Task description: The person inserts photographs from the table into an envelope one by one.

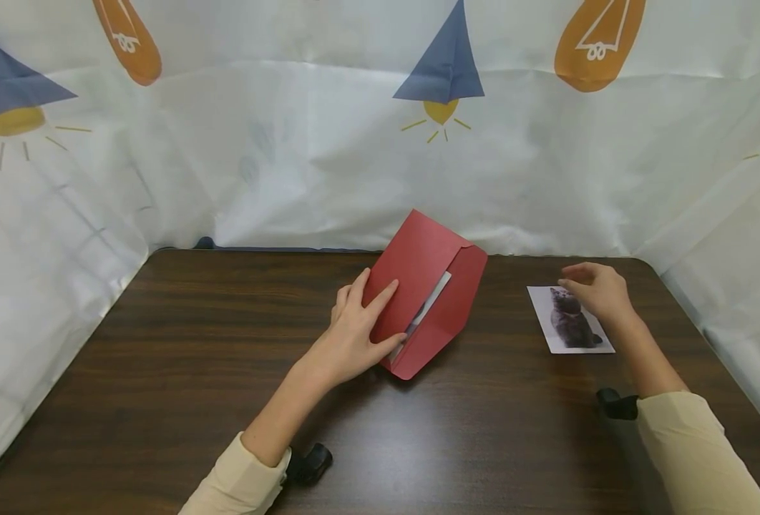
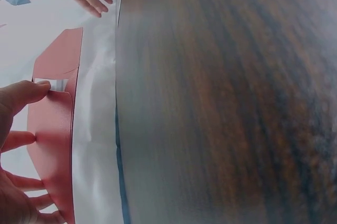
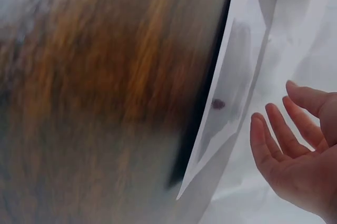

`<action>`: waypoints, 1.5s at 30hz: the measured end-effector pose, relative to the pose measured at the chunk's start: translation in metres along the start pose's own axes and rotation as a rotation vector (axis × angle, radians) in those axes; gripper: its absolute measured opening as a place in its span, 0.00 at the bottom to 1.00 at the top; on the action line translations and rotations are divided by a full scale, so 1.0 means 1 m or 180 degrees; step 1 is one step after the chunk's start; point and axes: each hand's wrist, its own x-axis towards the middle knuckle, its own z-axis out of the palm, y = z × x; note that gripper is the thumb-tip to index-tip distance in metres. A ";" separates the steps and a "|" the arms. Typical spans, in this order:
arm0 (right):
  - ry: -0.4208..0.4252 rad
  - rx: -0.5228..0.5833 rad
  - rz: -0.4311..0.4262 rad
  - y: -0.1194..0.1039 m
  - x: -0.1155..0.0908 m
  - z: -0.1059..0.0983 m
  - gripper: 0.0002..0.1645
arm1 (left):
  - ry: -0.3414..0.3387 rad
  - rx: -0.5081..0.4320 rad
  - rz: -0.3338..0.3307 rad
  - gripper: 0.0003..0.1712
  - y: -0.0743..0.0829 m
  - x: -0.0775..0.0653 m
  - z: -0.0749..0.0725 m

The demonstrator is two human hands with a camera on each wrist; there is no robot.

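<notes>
white sheeting (image 1: 328,164) printed with orange bulbs and blue-shaded lamps fills the upper part of the head view and runs down both sides. below it spreads the dark wood-grain worktop (image 1: 161,400). cream sleeves (image 1: 695,443) come in from the lower edge, one at lower left of centre, one at lower right. the red envelope (image 1: 412,272) is at the centre of the frame, tilted, its flap side turned to the lower right. the left hand (image 1: 351,332) grasps it along its left edge, thumb by the opening. the right hand (image 1: 602,290), at right of centre, holds nothing, its fingers loosely bent above a white photo card (image 1: 541,311) lying on the worktop (the picture is a dark, fluffy cat). smallest, a pale slip (image 1: 433,299) shows in the envelope's opening.
</notes>
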 end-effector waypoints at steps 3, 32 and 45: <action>-0.0015 0.0005 0.0020 0.003 -0.001 -0.001 0.24 | -0.0015 0.0001 0.0009 0.47 0.000 0.000 0.000; -0.0164 -0.0131 0.0286 0.037 0.004 -0.009 0.27 | -0.0081 -0.0003 0.0009 0.46 -0.001 0.000 0.001; -0.0529 -0.0040 0.0408 0.039 0.008 -0.014 0.33 | -0.0067 -0.0006 0.0012 0.46 -0.001 0.000 0.001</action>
